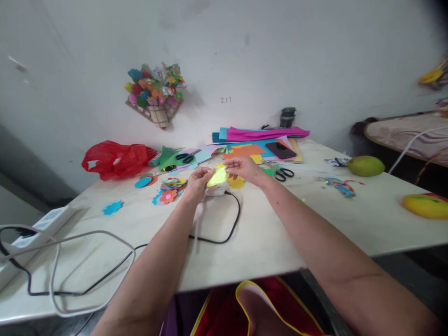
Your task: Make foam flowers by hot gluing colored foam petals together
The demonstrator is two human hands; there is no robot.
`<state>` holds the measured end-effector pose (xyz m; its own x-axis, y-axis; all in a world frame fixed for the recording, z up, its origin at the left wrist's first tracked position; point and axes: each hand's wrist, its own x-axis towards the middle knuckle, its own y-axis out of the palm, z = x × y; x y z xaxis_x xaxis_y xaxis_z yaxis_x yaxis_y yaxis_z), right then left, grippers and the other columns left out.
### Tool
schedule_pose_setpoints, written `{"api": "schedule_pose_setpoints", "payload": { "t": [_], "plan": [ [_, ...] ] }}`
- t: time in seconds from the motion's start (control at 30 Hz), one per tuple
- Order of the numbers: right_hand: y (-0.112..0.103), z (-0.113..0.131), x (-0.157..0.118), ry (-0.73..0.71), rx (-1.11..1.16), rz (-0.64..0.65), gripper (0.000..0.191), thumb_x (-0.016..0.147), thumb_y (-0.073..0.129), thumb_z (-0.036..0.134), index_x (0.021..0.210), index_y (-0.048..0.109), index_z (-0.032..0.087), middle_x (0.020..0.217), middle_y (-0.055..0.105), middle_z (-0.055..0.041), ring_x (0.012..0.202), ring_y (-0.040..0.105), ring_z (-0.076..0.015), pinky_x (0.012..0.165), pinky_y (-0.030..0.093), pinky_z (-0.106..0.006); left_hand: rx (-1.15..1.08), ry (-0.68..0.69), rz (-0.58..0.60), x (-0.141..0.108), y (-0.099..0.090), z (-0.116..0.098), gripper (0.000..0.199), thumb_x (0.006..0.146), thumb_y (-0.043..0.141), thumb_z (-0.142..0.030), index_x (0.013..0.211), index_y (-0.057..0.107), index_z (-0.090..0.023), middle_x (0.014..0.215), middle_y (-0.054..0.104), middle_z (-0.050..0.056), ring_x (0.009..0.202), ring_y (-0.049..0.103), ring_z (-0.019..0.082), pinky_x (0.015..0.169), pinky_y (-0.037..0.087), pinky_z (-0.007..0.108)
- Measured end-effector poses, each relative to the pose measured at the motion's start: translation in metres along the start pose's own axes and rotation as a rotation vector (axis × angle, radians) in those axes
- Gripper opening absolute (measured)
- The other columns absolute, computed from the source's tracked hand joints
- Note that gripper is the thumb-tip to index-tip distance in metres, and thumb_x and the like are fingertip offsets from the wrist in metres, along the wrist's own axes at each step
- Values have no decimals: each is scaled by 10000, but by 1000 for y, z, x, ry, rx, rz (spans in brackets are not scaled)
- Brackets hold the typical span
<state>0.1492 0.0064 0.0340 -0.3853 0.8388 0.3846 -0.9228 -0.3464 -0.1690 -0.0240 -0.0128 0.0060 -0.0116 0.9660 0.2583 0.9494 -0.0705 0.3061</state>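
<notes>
A bright yellow paper piece (217, 177) is held above the middle of the table. My left hand (200, 181) pinches its left side between thumb and fingers. At its upper right, my right hand (241, 169) has its fingers bent close to the edge; the exact contact is too small to make out. Beneath the paper, partly covered, lies a white device (215, 191) with a black cord. Darker yellow cut paper (236, 182) rests just right of it. Paper flowers (168, 196) in several colours lie to the left of my left hand.
Black-handled scissors (284, 174) lie right of my right hand, a phone (280, 150) behind them. Coloured sheets (245, 151) are stacked at the back. A red plastic bag (117, 158) sits back left; cables and a power strip (45, 226) occupy the left front. Mangoes (366, 165) are at right.
</notes>
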Motion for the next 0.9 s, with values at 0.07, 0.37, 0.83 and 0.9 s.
{"api": "schedule_pose_setpoints", "payload": {
  "t": [0.07, 0.37, 0.83, 0.9],
  "plan": [
    [0, 0, 0, -26, -67, -18, 176, 630, 641, 179, 797, 628, 125, 600, 609, 6, 484, 567, -84, 461, 468, -199, 1, -13, 8, -1, 1, -2, 342, 490, 772, -335, 656, 541, -144, 541, 561, -37, 436, 491, 64, 402, 371, 178],
    [0, -2, -1, -109, -305, -14, 117, 670, 561, 163, 742, 649, 134, 612, 617, -7, 520, 580, -103, 517, 472, -221, 15, -38, 32, -3, 3, -2, 310, 501, 774, -310, 646, 557, -142, 534, 563, -34, 450, 500, 61, 422, 355, 172],
    [0, -13, 5, -96, -418, -243, 200, 650, 525, 84, 759, 687, 131, 719, 678, -50, 571, 613, -138, 569, 496, -251, 46, -32, 3, 1, 0, 6, 306, 515, 768, -324, 642, 563, -135, 507, 551, -38, 402, 462, 47, 379, 310, 161],
    [-4, -13, 8, -39, -296, -284, 179, 687, 516, 90, 774, 667, 131, 693, 667, -38, 513, 591, -109, 526, 496, -232, 32, -31, -10, 1, 0, 4, 320, 500, 772, -331, 632, 557, -134, 502, 549, -38, 398, 461, 49, 373, 316, 162]
  ]
}}
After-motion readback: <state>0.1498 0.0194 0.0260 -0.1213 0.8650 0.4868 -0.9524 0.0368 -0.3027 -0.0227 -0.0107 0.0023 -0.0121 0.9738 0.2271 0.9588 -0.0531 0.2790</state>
